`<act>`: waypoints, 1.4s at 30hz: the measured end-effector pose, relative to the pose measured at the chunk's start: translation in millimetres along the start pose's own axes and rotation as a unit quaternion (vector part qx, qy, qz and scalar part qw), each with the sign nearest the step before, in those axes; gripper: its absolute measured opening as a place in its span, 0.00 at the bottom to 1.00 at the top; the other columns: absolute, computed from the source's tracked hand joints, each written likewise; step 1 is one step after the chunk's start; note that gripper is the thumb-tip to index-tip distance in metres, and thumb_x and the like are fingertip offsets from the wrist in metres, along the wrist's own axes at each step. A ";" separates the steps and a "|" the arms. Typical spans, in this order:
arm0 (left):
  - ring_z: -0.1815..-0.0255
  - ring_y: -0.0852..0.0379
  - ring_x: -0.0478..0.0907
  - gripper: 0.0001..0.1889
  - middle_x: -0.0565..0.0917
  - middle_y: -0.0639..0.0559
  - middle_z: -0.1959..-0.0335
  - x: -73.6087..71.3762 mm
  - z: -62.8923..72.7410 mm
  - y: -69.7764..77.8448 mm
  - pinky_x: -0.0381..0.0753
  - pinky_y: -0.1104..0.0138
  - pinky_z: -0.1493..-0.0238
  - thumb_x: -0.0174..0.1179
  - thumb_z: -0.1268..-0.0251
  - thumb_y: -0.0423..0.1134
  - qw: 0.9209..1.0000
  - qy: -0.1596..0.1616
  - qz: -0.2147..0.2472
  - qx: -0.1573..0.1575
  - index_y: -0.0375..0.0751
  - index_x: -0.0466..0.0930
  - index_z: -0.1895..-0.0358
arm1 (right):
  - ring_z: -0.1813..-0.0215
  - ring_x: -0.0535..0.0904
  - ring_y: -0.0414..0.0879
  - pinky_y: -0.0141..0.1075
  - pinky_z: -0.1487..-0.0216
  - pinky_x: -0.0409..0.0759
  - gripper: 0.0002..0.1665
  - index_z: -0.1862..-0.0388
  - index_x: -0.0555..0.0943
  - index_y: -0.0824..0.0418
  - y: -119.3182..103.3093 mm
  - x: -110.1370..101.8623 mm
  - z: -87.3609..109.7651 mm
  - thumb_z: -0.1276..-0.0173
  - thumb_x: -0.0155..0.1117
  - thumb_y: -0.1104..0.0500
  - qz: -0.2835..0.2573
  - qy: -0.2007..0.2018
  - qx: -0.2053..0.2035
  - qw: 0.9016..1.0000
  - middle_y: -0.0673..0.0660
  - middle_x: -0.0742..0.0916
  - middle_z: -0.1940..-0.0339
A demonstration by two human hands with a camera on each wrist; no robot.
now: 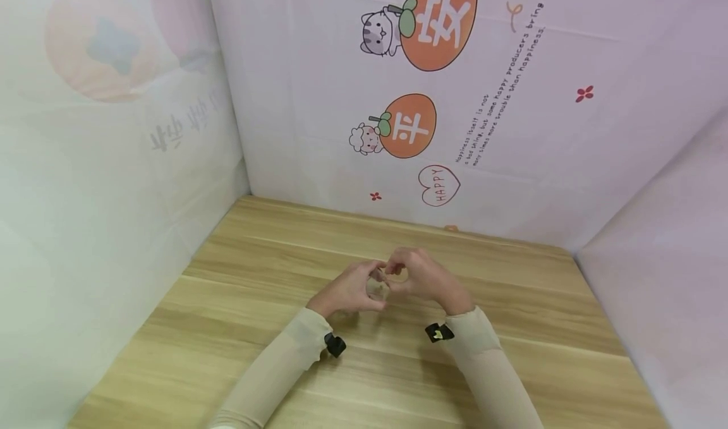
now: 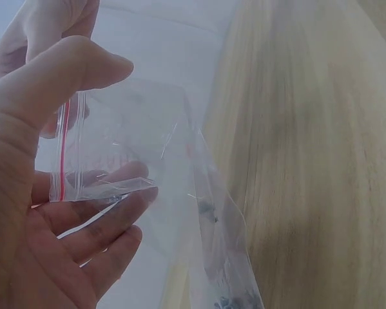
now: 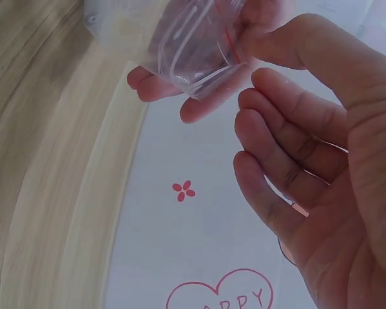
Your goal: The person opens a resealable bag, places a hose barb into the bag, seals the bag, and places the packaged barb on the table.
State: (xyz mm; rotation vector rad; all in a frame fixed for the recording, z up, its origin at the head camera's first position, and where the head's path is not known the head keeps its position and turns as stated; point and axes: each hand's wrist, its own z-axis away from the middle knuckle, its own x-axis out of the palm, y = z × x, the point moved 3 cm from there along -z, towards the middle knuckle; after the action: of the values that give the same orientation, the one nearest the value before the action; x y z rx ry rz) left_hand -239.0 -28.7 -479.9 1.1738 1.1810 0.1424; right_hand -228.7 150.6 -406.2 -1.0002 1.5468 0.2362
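Note:
A clear plastic zip bag [image 1: 376,288] with a red line along its zip strip is between the two hands, above the table. My left hand [image 1: 354,287] holds the bag in a curve, its fingers behind the plastic and its thumb on the near side. In the left wrist view, small dark pieces [image 2: 238,301] lie low in the bag, too blurred to name. The right hand [image 1: 423,277] has its thumb and index finger at the corner of the zip end, pinching it. Its other fingers [image 3: 263,187] are bent beside it, holding nothing.
A wood-grain table [image 1: 273,252] lies below, with white sheets on three sides. The back sheet [image 1: 318,132] carries printed oranges, a heart and lettering. Each wrist has a small black device, the left one [image 1: 335,345] and the right one [image 1: 440,333].

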 end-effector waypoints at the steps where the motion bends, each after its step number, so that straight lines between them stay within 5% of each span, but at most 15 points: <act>1: 0.50 0.62 0.86 0.45 0.85 0.50 0.40 0.2 -0.4 -0.1 0.84 0.64 0.40 0.78 0.40 0.45 1.000 -0.001 0.000 0.001 0.42 0.65 0.21 | 0.59 0.86 0.45 0.36 0.53 0.87 0.06 0.63 0.88 0.59 1.0 -0.8 0.6 0.38 0.76 0.63 -0.003 0.000 0.005 1.000 0.53 0.90 0.64; 6: 0.58 0.66 0.88 0.46 0.84 0.47 0.37 1.0 -2.0 0.3 0.85 0.62 0.39 0.77 0.39 0.46 1.000 -0.008 0.002 -0.005 0.39 0.64 0.21 | 0.55 0.88 0.50 0.41 0.49 0.88 0.12 0.57 0.89 0.63 8.4 -6.2 7.9 0.36 0.78 0.59 -0.017 -0.004 0.039 0.999 0.57 0.91 0.59; 14: 0.55 0.63 0.89 0.45 0.84 0.47 0.36 -1.6 -5.1 2.3 0.84 0.57 0.35 0.77 0.38 0.46 1.000 -0.007 -0.001 -0.007 0.39 0.64 0.21 | 0.48 0.87 0.53 0.56 0.39 0.85 0.17 0.50 0.88 0.60 21.2 -19.2 30.3 0.33 0.78 0.54 -0.063 0.016 0.104 0.992 0.57 0.91 0.52; 22: 0.46 0.55 0.89 0.44 0.85 0.47 0.37 -4.3 -6.7 0.6 0.83 0.54 0.33 0.76 0.37 0.46 1.000 0.009 0.009 -0.007 0.39 0.65 0.22 | 0.47 0.88 0.51 0.53 0.38 0.86 0.20 0.47 0.88 0.59 33.7 -19.9 46.9 0.34 0.80 0.51 -0.097 0.067 0.123 0.985 0.54 0.92 0.51; 34: 0.34 0.47 0.82 0.45 0.85 0.49 0.39 -10.0 -1.3 -2.2 0.77 0.47 0.28 0.76 0.37 0.50 0.999 0.044 0.019 -0.021 0.37 0.65 0.21 | 0.43 0.86 0.51 0.56 0.36 0.83 0.30 0.40 0.86 0.62 36.7 12.2 53.2 0.32 0.77 0.43 -0.140 0.008 0.151 0.979 0.57 0.91 0.45; 42: 0.33 0.46 0.80 0.43 0.86 0.51 0.41 -15.6 2.0 0.4 0.74 0.44 0.26 0.75 0.36 0.49 0.997 0.069 -0.002 -0.015 0.37 0.67 0.22 | 0.47 0.87 0.46 0.50 0.40 0.86 0.19 0.46 0.89 0.55 19.4 33.9 37.4 0.32 0.78 0.49 -0.119 -0.019 0.115 0.986 0.51 0.91 0.49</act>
State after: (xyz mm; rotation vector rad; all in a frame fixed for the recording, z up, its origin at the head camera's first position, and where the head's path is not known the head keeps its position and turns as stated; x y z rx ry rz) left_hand -244.1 -39.6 -469.8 1.1497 1.2981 0.2417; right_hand -212.6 171.4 -453.4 -0.9789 1.3711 -0.0892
